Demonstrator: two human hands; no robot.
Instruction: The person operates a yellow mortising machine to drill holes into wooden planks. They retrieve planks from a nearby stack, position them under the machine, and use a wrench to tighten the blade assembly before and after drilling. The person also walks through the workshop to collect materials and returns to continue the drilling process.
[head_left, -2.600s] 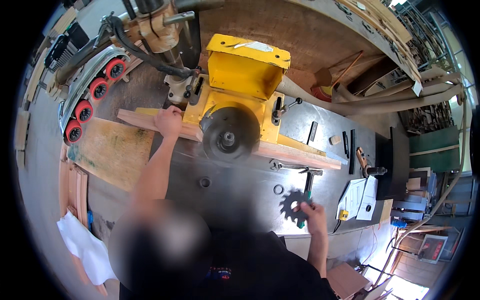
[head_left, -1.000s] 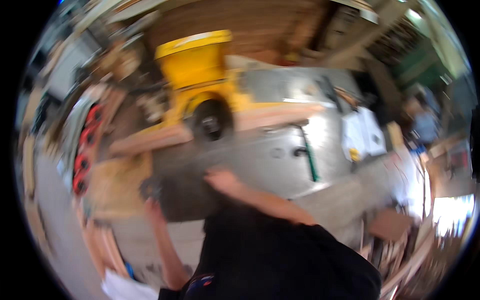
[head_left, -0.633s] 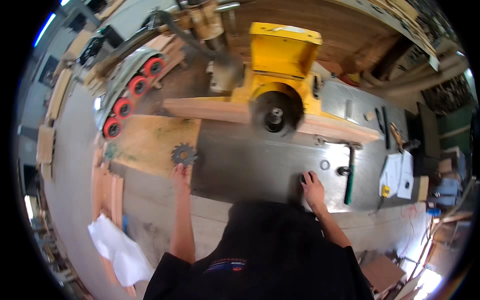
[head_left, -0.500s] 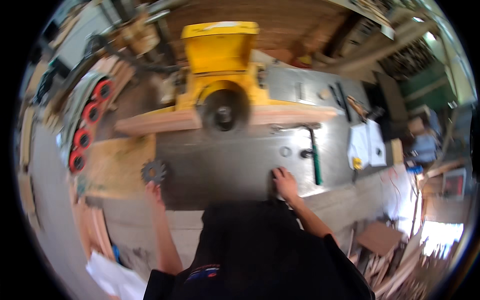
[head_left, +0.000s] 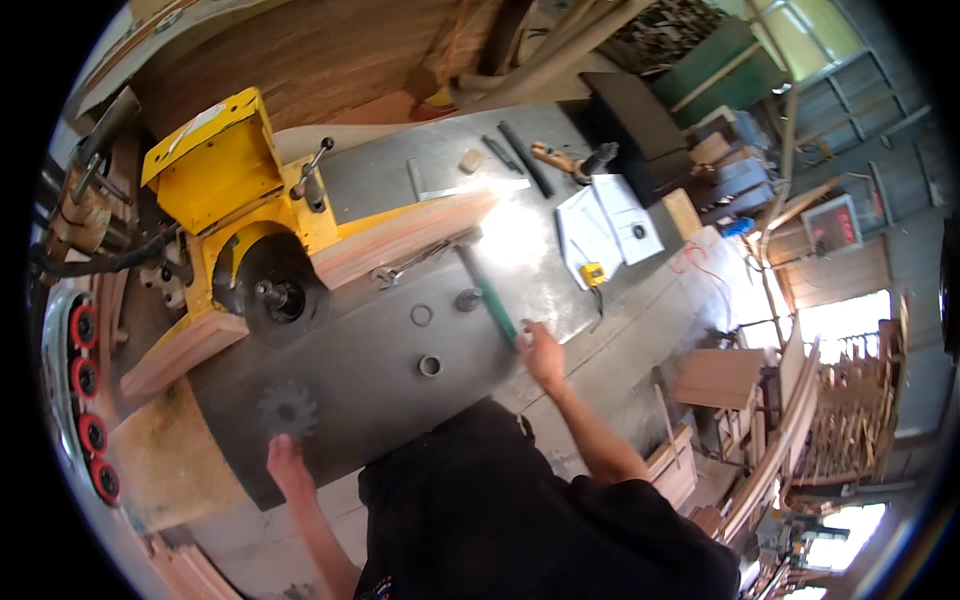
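Observation:
My left hand point(head_left: 287, 462) pinches the lower edge of a round, toothed metal cutter point(head_left: 287, 408) with a centre hole, held over the grey metal table point(head_left: 360, 420) and blurred by motion. My right hand point(head_left: 540, 355) is at the lower end of the hammer point(head_left: 494, 305), its fingers closed round the green handle. The hammer's head lies toward the machine. Between my hands a short metal collar point(head_left: 429, 366) stands on the table. Farther back are a thin flat ring point(head_left: 421, 316) and a dark round nut-like piece point(head_left: 468, 299) beside the handle.
The yellow machine point(head_left: 270, 190) has its hood up, exposing a threaded spindle point(head_left: 272, 292) between wooden fence boards point(head_left: 405, 235). A wrench point(head_left: 385, 277) lies by the fence. Paper sheets point(head_left: 625, 220) and a yellow tape measure point(head_left: 594, 273) lie right. Red rollers point(head_left: 85, 378) line the left.
My right hand has left the collar on the table and moved to the hammer handle. My left hand has carried the cutter off the plywood edge over the metal. The view has turned right.

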